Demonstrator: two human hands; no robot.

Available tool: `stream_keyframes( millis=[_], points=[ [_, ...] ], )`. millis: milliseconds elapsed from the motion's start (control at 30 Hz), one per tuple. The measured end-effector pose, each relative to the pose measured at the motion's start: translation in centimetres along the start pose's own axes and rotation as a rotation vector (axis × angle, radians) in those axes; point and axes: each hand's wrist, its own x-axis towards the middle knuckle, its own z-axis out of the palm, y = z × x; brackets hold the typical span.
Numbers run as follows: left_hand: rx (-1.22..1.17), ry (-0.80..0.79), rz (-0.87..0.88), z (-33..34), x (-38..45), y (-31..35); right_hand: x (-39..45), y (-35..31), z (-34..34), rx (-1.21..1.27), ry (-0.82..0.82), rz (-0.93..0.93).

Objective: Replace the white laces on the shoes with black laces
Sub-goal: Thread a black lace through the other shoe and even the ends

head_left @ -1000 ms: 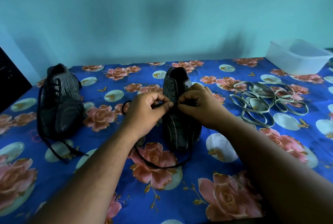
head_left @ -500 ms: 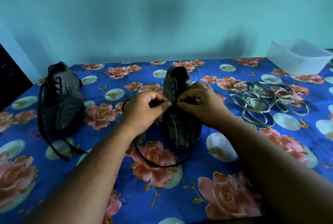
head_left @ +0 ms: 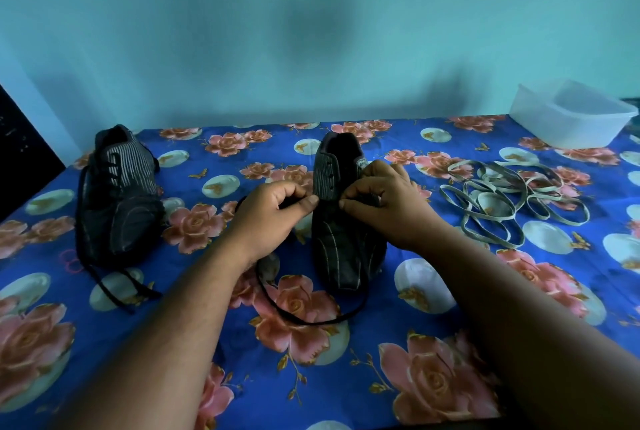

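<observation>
The middle shoe (head_left: pixel 341 221) stands on the table (head_left: pixel 381 377), its long axis pointing away from the person. The left hand (head_left: pixel 273 213) pinches the black lace (head_left: pixel 304 317) just left of the eyelets; the right hand (head_left: pixel 384 204) pinches at the right flap.

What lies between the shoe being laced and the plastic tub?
In the head view, the loose white laces lie on the floral cloth between that shoe and the tub.

Black striped shoe (head_left: pixel 341 242) upright mid-table, black lace (head_left: pixel 304 317) trailing, laced shoe (head_left: pixel 119 194) left, white laces (head_left: pixel 512 195) right.
</observation>
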Motion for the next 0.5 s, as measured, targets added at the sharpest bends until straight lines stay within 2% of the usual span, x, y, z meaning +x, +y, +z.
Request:
stream_keyframes(
  millis=[100,333,433,500],
  points=[
    [-0.036,-0.01,-0.064,-0.4,0.2,-0.4,0.0,0.4,-0.1,0.01,-0.013,-0.034],
    [-0.008,0.012,-0.095,-0.5,0.3,-1.0,0.0,1.1,-0.1,0.003,-0.021,-0.089],
    [0.146,0.071,0.038,-0.9,0.2,-1.0,0.0,1.3,-0.2,0.118,0.002,-0.095],
    [0.299,0.185,0.128,-2.0,0.1,-0.5,0.1,1.5,-0.4,0.184,0.052,-0.123]
  ],
)
